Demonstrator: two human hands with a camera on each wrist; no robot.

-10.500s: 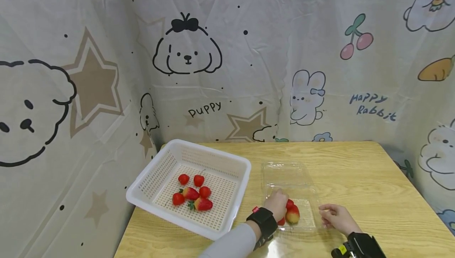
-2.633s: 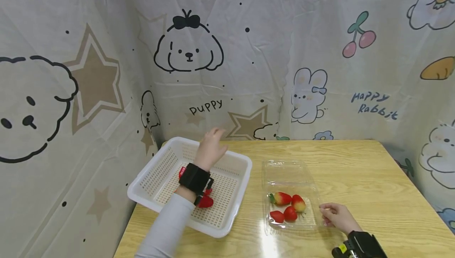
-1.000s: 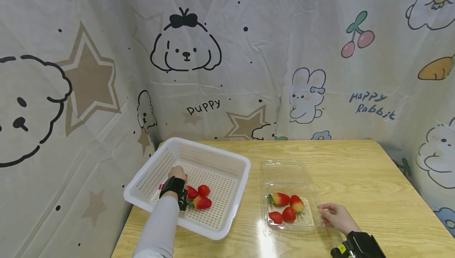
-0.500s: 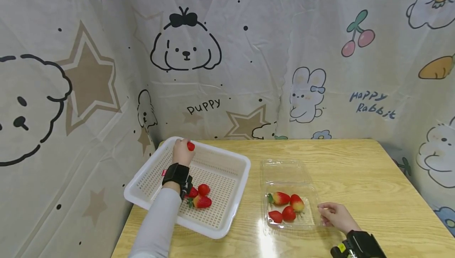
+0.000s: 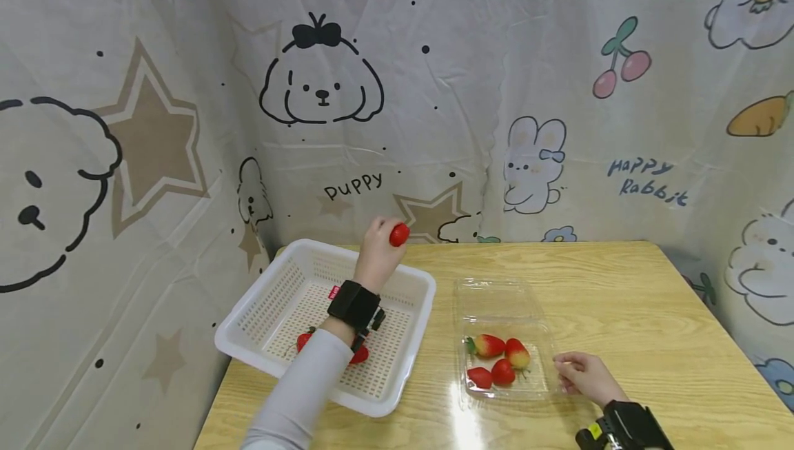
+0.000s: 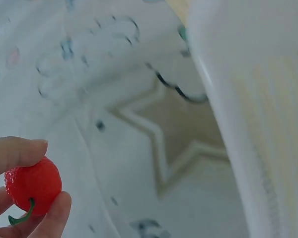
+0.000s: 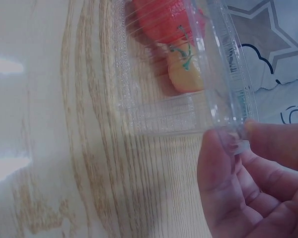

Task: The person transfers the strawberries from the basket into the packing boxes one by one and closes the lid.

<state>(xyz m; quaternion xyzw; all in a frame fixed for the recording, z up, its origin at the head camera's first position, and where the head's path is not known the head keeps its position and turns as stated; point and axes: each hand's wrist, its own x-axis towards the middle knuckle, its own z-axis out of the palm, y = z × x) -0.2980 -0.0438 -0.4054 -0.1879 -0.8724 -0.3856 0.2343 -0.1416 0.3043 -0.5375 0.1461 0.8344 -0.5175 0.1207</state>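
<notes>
My left hand [image 5: 380, 249] is raised above the far rim of the white perforated basket [image 5: 271, 304] and pinches a small red strawberry [image 5: 400, 234] [image 6: 34, 182] between thumb and fingers. More strawberries [image 5: 303, 341] lie on the basket floor, partly hidden by my forearm. To the right an open clear plastic clamshell box [image 5: 531, 384] [image 7: 208, 94] holds three strawberries [image 5: 492, 346]. My right hand [image 5: 579, 375] [image 7: 241, 168] pinches the box's right edge between thumb and fingers.
Everything sits on a light wooden table [image 5: 620, 305]. A cartoon-printed cloth [image 5: 434, 91] hangs close behind and to the left of the basket. The clamshell's lid [image 5: 496, 297] lies open toward the back. Bare tabletop extends right of the box.
My left hand reached into the basket, took a strawberry, then lifted it up and rightward over the basket's far rim. The right hand and box have stayed put.
</notes>
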